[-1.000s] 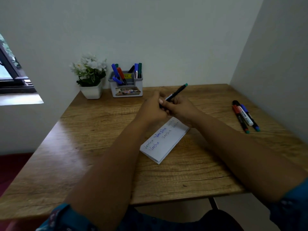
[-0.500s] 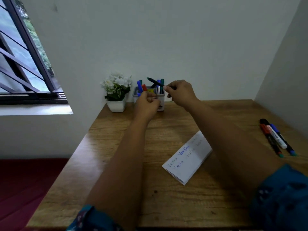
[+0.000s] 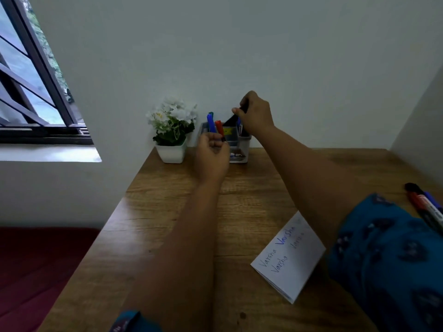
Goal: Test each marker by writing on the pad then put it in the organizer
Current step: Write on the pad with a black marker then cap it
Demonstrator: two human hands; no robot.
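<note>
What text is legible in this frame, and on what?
"Varsha": handwritten on the pad, four times; the bold blue one reads clearest, one very faint.
"OP": partial, on the organizer front label; rest hidden by the left hand.
Yellow label inside the organizer: too blurred to read.
Print on the loose markers at right: too small to read.

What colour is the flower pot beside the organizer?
White pot, clearest in the head view.
</note>
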